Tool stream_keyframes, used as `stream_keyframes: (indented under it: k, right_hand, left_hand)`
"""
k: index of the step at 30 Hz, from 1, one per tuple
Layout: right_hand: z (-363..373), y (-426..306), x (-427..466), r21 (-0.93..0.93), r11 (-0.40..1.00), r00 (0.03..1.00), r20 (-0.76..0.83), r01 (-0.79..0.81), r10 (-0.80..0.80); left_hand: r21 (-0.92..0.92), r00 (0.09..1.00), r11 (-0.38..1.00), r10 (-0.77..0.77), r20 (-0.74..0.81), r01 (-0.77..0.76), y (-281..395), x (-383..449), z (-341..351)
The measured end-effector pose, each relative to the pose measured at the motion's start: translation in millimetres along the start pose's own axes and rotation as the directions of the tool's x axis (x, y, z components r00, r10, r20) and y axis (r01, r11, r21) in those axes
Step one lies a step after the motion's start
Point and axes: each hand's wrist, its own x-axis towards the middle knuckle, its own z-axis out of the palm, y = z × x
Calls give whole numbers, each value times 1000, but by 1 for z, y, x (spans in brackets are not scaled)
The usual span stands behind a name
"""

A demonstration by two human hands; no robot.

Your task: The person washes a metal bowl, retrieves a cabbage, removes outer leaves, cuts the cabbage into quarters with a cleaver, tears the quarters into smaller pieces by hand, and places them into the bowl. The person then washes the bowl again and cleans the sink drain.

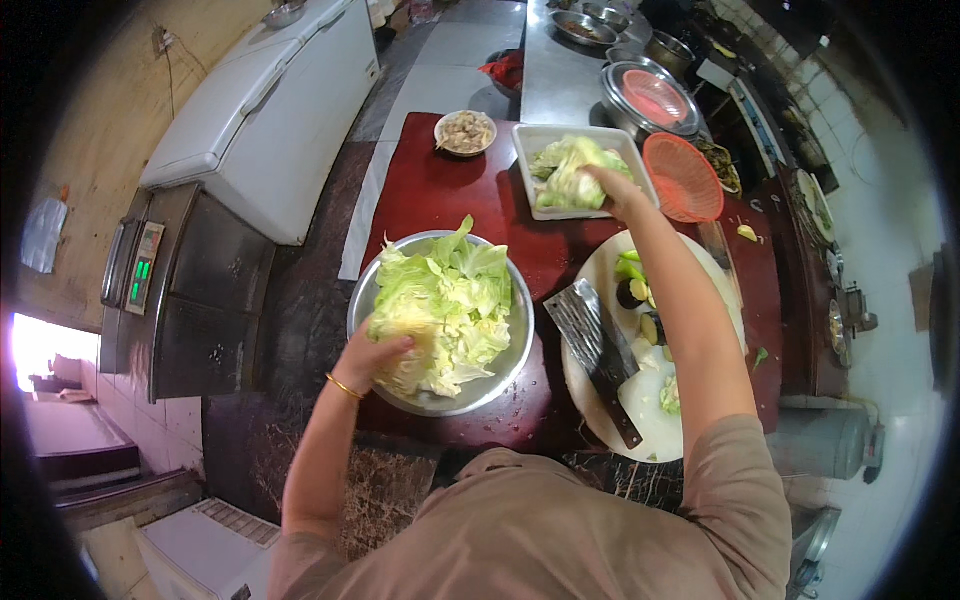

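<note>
In front of me a round steel bowl [517,360] holds a heap of torn pale-green cabbage leaves [465,300]. My left hand [375,356] grips leaves at the bowl's left side, thumb on top and fingers hidden below. Farther off, my right hand [613,191] is on a blurred clump of cabbage [577,184] in a white rectangular plastic tray [525,176]. More greens lie under that clump. A cleaver [596,337] rests on the round cutting board [652,420], to the right of the bowl. My right forearm hides part of the board.
Eggplant pieces [632,292] and green peppers [628,262] lie on the board. A bowl of chopped meat [466,133] stands at the table's far left. An orange plastic basket [684,178] leans by the tray. Steel basins [611,82] crowd the counter beyond. A white chest freezer [300,127] stands left.
</note>
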Motion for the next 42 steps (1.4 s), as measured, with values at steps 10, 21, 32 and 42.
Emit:
stream_keyframes:
  k: [10, 21, 32, 42]
  right_hand:
    - [34, 23, 36, -787, 610, 814, -297, 87, -499]
    - [187, 141, -206, -386, 711, 804, 184, 588, -565]
    - [158, 154, -207, -85, 874, 869, -97, 479, -486]
    - [178, 119, -185, 188, 978, 901, 404, 85, -156]
  left_hand:
    - [-321, 970, 947, -80, -231, 2, -57, -10, 44]
    - [-301, 951, 931, 120, -284, -208, -49, 3, 76]
    - [-388, 945, 902, 59, -323, -189, -58, -3, 62]
    - [-249, 984, 968, 51, 169, -7, -38, -23, 54]
